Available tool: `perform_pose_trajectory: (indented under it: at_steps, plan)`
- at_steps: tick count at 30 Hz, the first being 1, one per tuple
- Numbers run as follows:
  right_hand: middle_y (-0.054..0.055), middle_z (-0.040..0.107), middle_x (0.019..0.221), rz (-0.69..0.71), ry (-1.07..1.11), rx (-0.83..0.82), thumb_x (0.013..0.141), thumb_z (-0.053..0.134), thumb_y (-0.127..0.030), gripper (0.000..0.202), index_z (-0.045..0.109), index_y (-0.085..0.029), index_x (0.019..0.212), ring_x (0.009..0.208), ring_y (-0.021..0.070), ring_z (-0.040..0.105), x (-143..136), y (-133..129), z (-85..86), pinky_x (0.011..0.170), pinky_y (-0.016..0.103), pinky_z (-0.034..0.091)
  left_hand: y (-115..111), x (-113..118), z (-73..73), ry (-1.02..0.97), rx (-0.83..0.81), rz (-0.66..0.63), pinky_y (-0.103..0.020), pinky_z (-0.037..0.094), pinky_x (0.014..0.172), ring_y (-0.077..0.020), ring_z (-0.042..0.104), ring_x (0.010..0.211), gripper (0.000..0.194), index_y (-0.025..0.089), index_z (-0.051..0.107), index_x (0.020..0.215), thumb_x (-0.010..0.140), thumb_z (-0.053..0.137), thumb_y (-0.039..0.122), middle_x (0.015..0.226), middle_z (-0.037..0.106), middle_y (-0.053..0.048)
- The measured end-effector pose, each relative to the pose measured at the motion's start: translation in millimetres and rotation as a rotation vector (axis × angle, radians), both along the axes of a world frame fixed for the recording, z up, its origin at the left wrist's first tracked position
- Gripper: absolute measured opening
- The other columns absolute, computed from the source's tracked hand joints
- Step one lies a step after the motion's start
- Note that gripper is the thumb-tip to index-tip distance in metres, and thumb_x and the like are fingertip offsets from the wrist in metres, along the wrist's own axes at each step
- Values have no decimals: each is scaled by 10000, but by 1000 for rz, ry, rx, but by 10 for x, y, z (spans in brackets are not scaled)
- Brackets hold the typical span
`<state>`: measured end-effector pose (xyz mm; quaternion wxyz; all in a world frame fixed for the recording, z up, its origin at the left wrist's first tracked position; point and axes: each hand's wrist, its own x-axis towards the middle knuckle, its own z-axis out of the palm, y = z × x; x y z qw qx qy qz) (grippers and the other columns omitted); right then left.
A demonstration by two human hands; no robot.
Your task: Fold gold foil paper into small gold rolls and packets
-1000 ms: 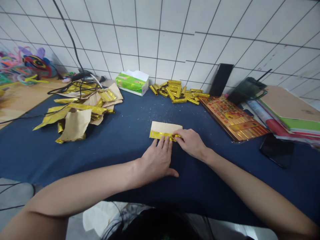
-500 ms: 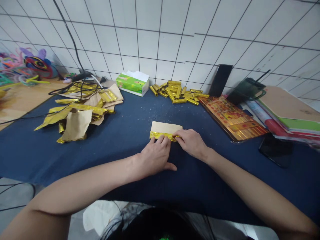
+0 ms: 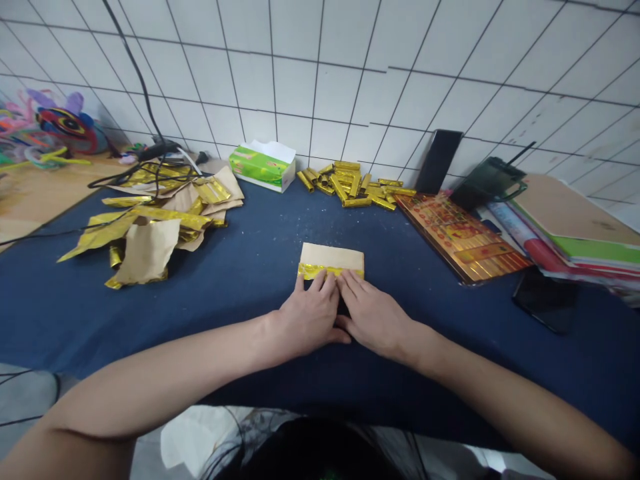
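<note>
A tan paper sheet [image 3: 333, 255] with a gold strip along its near edge lies on the dark blue cloth at the centre. My left hand [image 3: 311, 313] rests its fingertips on the gold strip, fingers slightly spread and thumb stretched to the right. Beside it, my right hand [image 3: 375, 317] lies with extended fingers on the strip's right part, its thumb close to the left thumb. The fingertips hide part of the near edge. Beyond the sheet, against the wall, is a pile of gold paper rolls [image 3: 356, 181].
Crumpled gold and tan papers [image 3: 150, 247] and a black cable lie at left. A green tissue box [image 3: 263, 167] stands by the wall. Rightward are an orange-gold packet [image 3: 463, 240], a dark phone [image 3: 545, 300], a dark green cup [image 3: 487, 183] and stacked papers [image 3: 580, 213].
My right hand has turned from a pinch at the sheet's near right edge to lying with fingers extended on the strip, closer to my left hand. My left hand has stayed nearly in place.
</note>
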<state>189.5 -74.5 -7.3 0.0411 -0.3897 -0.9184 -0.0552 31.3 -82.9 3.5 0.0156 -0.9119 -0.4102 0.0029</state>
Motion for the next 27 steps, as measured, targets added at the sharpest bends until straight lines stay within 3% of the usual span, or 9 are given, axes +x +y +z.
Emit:
perform_pose_trajectory:
  at_steps: [5, 10, 14, 17, 21, 24, 27]
  plan:
    - [294, 488, 1234, -128, -132, -76, 777, 543, -452, 680, 470, 73, 1204, 1144, 337, 488, -7, -72, 135, 925, 409, 436, -32, 6, -34, 22, -30, 26, -557, 328, 956, -349, 251, 1295, 887, 9, 305, 1335, 748, 391, 669, 1389, 304, -241]
    - [250, 558, 1170, -168, -186, -59, 793, 527, -433, 583, 517, 6, 1177, 1051, 308, 558, -9, -112, 209, 850, 397, 465, 24, -8, -41, -5, -88, 47, -571, 267, 987, -364, 207, 1312, 914, 16, 298, 1340, 734, 368, 697, 1411, 240, -253]
    - [245, 567, 1158, -125, -173, 34, 829, 488, -379, 505, 513, -32, 1195, 1069, 302, 546, -27, -141, 165, 886, 416, 422, 229, -100, 0, -60, -187, -2, -527, 186, 1043, -336, 144, 1335, 912, 31, 289, 1344, 739, 329, 712, 1433, 194, -229]
    - [251, 578, 1138, -94, -149, 76, 838, 465, -413, 502, 538, -48, 1176, 1087, 304, 534, -43, -181, 138, 922, 425, 385, 417, -204, 62, -125, -322, -74, -446, 183, 1069, -285, 132, 1346, 799, 51, 306, 1334, 803, 298, 648, 1445, 186, -202]
    - [240, 586, 1126, -36, -149, 94, 835, 469, -422, 461, 584, -84, 1127, 1050, 303, 557, -59, -241, 140, 922, 424, 379, 597, -305, 108, -225, -413, -114, -382, 210, 1069, -257, 181, 1339, 690, 66, 334, 1308, 822, 405, 551, 1427, 256, -190]
    - [216, 599, 1107, 14, -137, 96, 839, 458, -420, 466, 561, -94, 1157, 1042, 294, 556, -65, -260, 151, 913, 422, 387, 681, -337, 90, -293, -426, -132, -341, 253, 1054, -226, 259, 1317, 587, 71, 373, 1277, 831, 467, 442, 1385, 354, -174]
    - [206, 602, 1101, 27, -114, 101, 845, 442, -423, 459, 567, -97, 1143, 1035, 287, 553, -69, -253, 157, 909, 422, 390, 713, -340, 67, -313, -372, -131, -296, 289, 1032, -175, 340, 1279, 350, 116, 491, 1176, 873, 417, 275, 1354, 417, -125]
